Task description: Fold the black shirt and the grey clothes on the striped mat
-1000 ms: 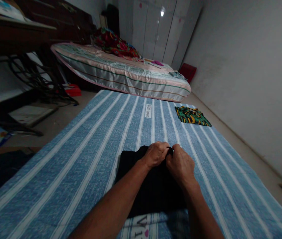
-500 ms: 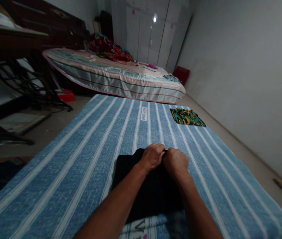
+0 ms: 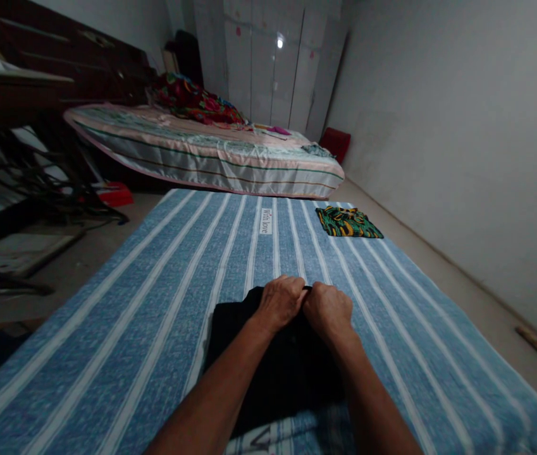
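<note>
Fabric [image 3: 291,373], black, laid on striped blue sheet [image 3: 154,303]; gripped at far edge by left hand [image 3: 280,302] and right hand [image 3: 329,309], side by side. Beyond, at right: green-and-yellow cloth [image 3: 350,224].

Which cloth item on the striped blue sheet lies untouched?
The folded green, yellow and black patterned cloth; the left hand and right hand grip the plain black cloth.

The near black cloth [image 3: 290,379] looks matt. The striped cloth [image 3: 154,303] under it looks matt too, and a bit rough. The far bed cover [image 3: 249,165] is shiny and smooth, like satin. The far cupboard doors [image 3: 261,82] are glossy and bounce back a bright light. The right wall [image 3: 453,120] is dull. The far left headboard [image 3: 81,60] looks like dark wood.
</note>
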Available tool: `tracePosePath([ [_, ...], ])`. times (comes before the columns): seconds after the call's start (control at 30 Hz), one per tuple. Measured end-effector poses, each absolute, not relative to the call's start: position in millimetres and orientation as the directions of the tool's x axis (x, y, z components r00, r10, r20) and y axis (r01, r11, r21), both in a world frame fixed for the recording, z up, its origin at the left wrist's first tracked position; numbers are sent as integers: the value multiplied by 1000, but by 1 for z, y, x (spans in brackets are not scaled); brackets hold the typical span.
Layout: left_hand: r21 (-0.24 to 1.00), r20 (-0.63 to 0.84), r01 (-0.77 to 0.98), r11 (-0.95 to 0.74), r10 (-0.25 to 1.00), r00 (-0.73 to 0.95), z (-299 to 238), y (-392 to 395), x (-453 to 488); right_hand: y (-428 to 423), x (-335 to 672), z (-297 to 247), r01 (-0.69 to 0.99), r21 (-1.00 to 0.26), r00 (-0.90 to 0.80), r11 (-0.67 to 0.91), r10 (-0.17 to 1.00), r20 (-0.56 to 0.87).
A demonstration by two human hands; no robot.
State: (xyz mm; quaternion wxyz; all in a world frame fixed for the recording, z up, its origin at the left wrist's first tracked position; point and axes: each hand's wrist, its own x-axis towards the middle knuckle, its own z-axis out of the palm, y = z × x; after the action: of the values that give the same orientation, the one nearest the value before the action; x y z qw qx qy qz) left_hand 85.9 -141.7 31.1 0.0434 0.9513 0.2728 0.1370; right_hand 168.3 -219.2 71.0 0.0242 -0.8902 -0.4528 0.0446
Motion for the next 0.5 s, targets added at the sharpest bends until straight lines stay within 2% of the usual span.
tracePosePath([
  [0.17, 156, 254, 491, -857, 515, 819, 29, -139, 86, -219, 168, 70, 801, -97, 589, -590, 807, -40],
  [0.5, 126, 118, 583, -803, 596, 794, 35, -141, 87, -218, 169, 65, 796, -110, 592, -595, 804, -63],
])
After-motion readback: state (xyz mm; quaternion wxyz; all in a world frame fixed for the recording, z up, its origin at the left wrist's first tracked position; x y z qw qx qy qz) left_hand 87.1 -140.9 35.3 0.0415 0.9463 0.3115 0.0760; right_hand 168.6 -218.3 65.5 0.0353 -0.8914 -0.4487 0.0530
